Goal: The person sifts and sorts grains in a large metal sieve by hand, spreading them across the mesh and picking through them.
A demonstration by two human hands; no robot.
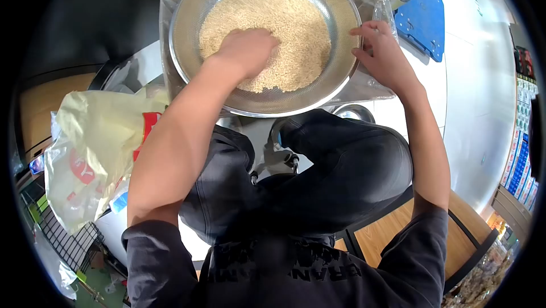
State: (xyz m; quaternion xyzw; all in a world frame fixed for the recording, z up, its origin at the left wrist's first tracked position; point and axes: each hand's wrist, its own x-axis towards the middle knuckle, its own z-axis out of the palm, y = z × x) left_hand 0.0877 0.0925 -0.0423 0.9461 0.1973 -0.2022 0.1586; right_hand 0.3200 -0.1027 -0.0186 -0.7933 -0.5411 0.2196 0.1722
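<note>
A wide, perforated metal colander (227,95) holds a broad layer of pale, husked-looking grains (301,41). Down among the grains, left of the middle, is my left hand (247,51), its back facing up and its fingers curled under. Whatever those fingers pinch, if anything, is hidden. My right hand (376,46) grips the colander's right rim, with the thumb and a finger reaching over the edge. Beneath the colander lies clear plastic sheeting (372,80), creased around its sides.
A pale yellow plastic bag (94,143) stands left of my left arm. At the upper right is a blue plastic board (424,24) on the white floor. A metal bowl (355,112) sits below the colander, near my knee. A wire rack (71,245) is at lower left.
</note>
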